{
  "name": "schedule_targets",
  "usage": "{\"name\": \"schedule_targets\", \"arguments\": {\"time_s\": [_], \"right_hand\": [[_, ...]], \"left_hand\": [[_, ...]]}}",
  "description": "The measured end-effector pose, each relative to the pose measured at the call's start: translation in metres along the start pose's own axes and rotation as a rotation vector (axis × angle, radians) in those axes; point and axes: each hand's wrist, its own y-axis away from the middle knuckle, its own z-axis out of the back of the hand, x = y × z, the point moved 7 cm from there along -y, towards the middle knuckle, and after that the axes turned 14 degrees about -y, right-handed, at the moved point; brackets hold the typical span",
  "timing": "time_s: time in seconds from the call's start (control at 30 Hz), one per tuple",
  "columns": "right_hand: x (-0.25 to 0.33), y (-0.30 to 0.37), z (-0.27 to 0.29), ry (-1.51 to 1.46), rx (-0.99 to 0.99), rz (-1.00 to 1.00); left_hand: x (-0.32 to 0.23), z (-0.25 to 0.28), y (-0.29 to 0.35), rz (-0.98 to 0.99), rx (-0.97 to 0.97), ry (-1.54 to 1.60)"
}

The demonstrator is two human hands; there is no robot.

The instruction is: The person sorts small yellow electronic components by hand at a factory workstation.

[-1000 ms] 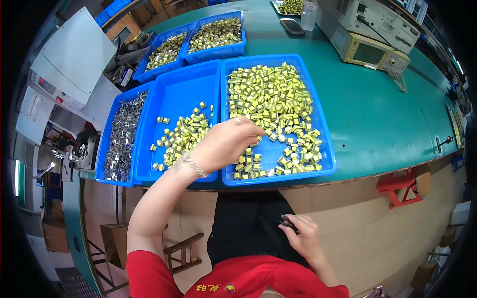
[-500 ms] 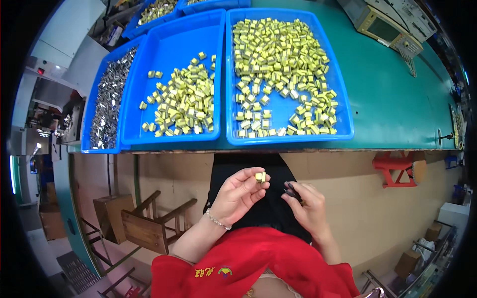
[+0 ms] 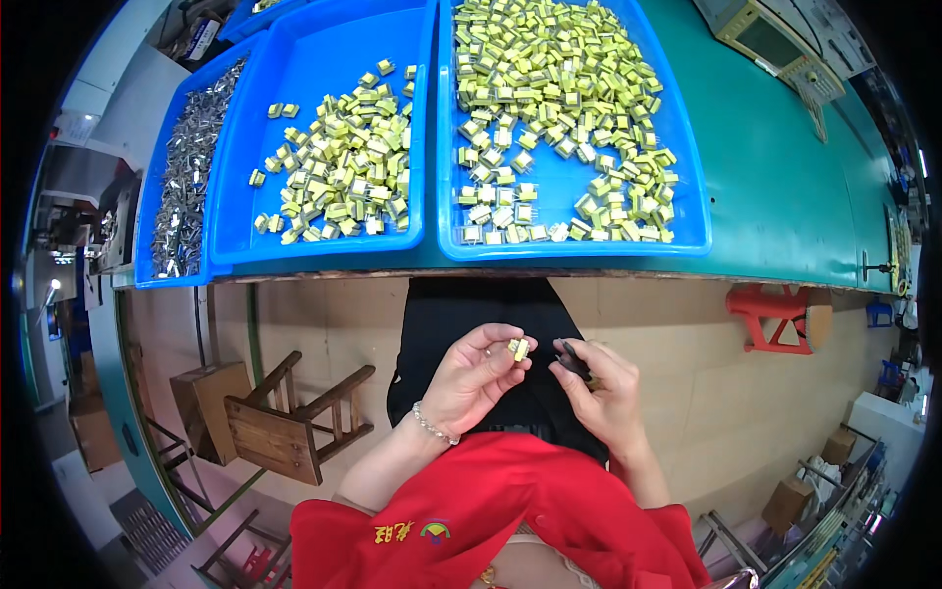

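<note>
My left hand (image 3: 481, 378) pinches a small yellow transformer (image 3: 519, 348) with a grey core between thumb and fingertips, above my lap. Close by on the right, my right hand (image 3: 606, 388) is closed around a small dark hand tool (image 3: 571, 361); fingers cover most of it, so its exact kind does not show. The tool's tip points toward the transformer, with a gap between them. Beyond my hands, a large blue tray (image 3: 703, 211) holds many similar transformers, some in rows near its front. Another blue tray (image 3: 324, 25) carries a smaller heap of them.
A narrow blue bin (image 3: 162, 167) of shiny metal pieces stands at the left. The trays rest on a green table (image 3: 760, 187), whose front edge runs just beyond my hands. A boxy instrument (image 3: 770, 44) sits far right. Below are a wooden stool (image 3: 275, 437) and a red stool (image 3: 770, 314).
The view has shifted, so trays and table edge sit higher in the picture. The transformer in my left hand has turned slightly. My right hand still grips the dark tool.
</note>
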Motion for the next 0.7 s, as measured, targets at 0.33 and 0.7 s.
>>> {"name": "schedule_targets", "arguments": {"time_s": [0.33, 0.7], "right_hand": [[-0.026, 0.004, -0.017, -0.553, 0.051, -0.46], [-0.021, 0.003, -0.016, -0.511, 0.042, -0.434]], "left_hand": [[-0.008, -0.008, 0.0, -0.225, -0.067, -0.362], [-0.011, -0.008, 0.0, -0.245, -0.138, -0.574]]}}
